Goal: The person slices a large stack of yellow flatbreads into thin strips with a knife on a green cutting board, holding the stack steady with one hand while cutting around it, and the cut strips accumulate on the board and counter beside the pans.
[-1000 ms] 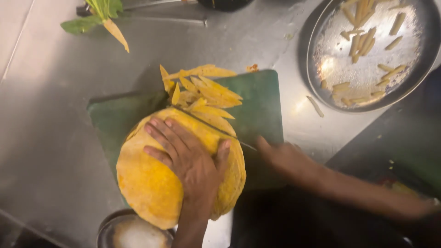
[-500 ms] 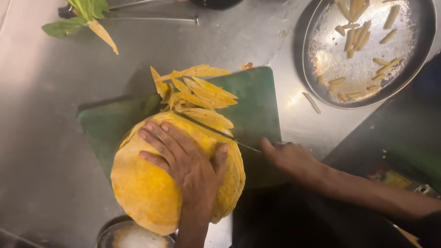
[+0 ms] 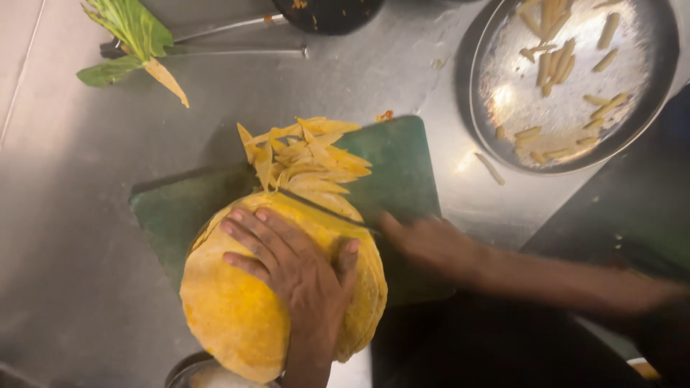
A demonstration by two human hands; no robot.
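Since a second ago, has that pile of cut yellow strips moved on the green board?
No. The cut strips lie at the same far edge of the green cutting board.

My right hand [image 3: 431, 244] draws the knife [image 3: 327, 212] further into the flatbread stack [image 3: 237, 316]; the cut strips [image 3: 309, 154] pile grows.

Yellow flatbread stack [image 3: 244, 316], knife [image 3: 323, 210] across it

Left hand [image 3: 291, 269] flat on yellow flatbread stack [image 3: 237, 323], right hand [image 3: 428, 241] gripping knife [image 3: 323, 208] at two o'clock, cut strips [image 3: 309, 154] at twelve, green cutting board [image 3: 395, 158], steel desk [image 3: 72, 215]
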